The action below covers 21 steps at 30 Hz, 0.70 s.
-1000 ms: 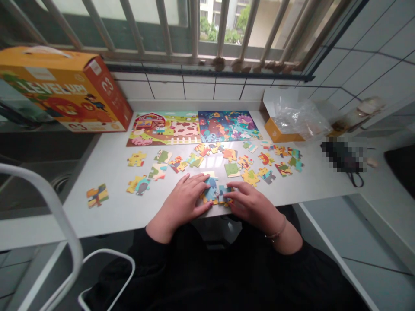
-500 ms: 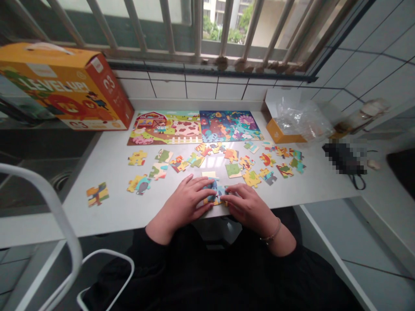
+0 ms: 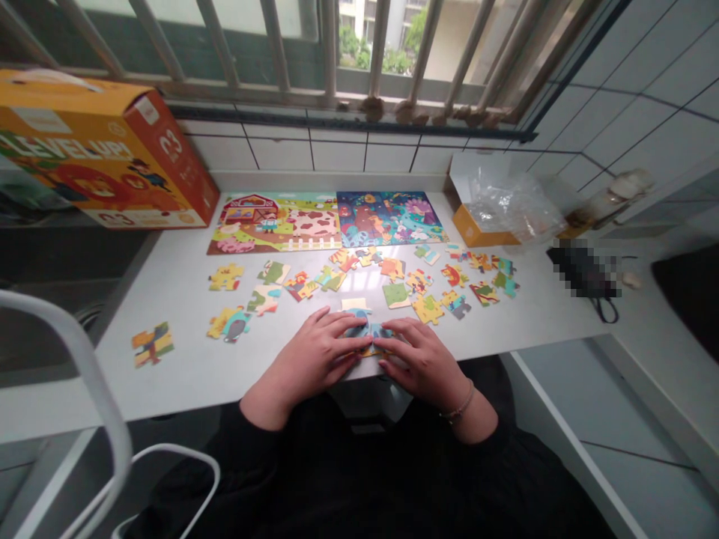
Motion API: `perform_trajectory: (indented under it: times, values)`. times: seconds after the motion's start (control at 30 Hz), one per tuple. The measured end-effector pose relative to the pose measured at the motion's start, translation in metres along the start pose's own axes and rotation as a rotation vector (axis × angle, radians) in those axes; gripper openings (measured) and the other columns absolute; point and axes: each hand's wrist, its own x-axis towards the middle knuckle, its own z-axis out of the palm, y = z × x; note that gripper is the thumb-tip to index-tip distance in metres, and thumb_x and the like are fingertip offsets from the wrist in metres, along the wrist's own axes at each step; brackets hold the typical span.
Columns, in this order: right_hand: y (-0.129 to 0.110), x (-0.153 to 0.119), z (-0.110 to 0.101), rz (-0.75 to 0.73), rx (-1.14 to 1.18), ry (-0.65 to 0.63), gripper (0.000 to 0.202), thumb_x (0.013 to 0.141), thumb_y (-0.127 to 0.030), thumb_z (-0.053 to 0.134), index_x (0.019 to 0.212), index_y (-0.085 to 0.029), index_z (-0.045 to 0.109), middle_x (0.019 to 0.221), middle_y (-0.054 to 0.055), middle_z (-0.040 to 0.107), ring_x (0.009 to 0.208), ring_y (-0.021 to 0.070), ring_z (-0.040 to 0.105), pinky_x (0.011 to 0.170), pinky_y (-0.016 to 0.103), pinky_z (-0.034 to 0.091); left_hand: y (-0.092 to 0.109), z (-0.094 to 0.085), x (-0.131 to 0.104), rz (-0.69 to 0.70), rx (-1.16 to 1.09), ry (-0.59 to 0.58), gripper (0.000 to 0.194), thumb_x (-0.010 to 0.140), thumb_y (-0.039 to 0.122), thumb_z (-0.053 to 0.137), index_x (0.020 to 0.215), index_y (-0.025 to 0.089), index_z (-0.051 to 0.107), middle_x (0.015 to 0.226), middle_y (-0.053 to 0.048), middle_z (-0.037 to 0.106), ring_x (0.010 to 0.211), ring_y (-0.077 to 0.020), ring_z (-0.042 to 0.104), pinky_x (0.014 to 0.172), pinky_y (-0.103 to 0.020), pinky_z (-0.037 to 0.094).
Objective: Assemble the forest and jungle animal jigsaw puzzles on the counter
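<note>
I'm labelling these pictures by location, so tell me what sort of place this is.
Probably a kitchen: a white counter runs below a barred window, with a tiled wall between them, and what looks like a dark sink lies at the left.

Soft, cool daylight enters through the far metal-barred window (image 3: 331,45), brightest right of its middle. A whitish glare streak lies on the glossy white counter (image 3: 185,299), and highlights glint on the crumpled clear plastic wrapping (image 3: 505,203) at far right. The black long-sleeved clothing (image 3: 365,479) sinks into near-featureless dark. Wide-angle distortion stretches the edges; the multicoloured cardboard puzzle pieces (image 3: 428,308) look soft, and mosaic blocks hide part of a dark object (image 3: 584,271) at right.
</note>
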Motion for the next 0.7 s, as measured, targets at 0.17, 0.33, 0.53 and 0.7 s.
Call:
perform_trajectory:
  times: [0.17, 0.33, 0.53, 0.7]
  values:
    - [0.0014, 0.0004, 0.0022, -0.024, -0.013, 0.013, 0.035, 0.105, -0.031, 0.074, 0.140, -0.027, 0.073, 0.142, 0.012, 0.073, 0.132, 0.0316, 0.065, 0.113, 0.055, 0.058, 0.0006, -0.0012, 0.0003, -0.006, 0.003, -0.005, 0.035, 0.112, 0.036, 0.063, 0.145, 0.041, 0.074, 0.162, -0.004, 0.065, 0.148, -0.0304, 0.061, 0.129, -0.060, 0.039]
    - [0.0023, -0.0016, 0.0035, -0.037, -0.012, 0.022, 0.036, 0.104, -0.028, 0.075, 0.140, -0.029, 0.073, 0.144, 0.010, 0.073, 0.133, 0.0312, 0.064, 0.113, 0.054, 0.059, 0.0018, -0.0034, 0.0011, -0.025, -0.007, -0.017, 0.034, 0.112, 0.037, 0.062, 0.143, 0.042, 0.075, 0.162, -0.003, 0.066, 0.148, -0.0307, 0.062, 0.129, -0.061, 0.039]
    - [0.0015, -0.0011, 0.0034, 0.012, 0.002, -0.005, 0.039, 0.103, -0.028, 0.075, 0.143, -0.030, 0.072, 0.149, 0.011, 0.071, 0.138, 0.0323, 0.063, 0.117, 0.057, 0.057, 0.0023, -0.0036, 0.0017, -0.053, -0.062, 0.000, 0.036, 0.108, 0.038, 0.067, 0.143, 0.033, 0.073, 0.158, -0.007, 0.070, 0.147, -0.0300, 0.064, 0.132, -0.059, 0.037]
    - [0.0000, 0.0004, 0.0027, 0.007, -0.011, -0.008, 0.038, 0.103, -0.026, 0.073, 0.141, -0.030, 0.074, 0.147, 0.011, 0.073, 0.133, 0.0318, 0.065, 0.115, 0.057, 0.058, 0.0030, -0.0045, 0.0012, -0.060, -0.070, -0.008, 0.036, 0.108, 0.037, 0.067, 0.142, 0.032, 0.073, 0.158, -0.006, 0.069, 0.148, -0.0298, 0.063, 0.133, -0.059, 0.037]
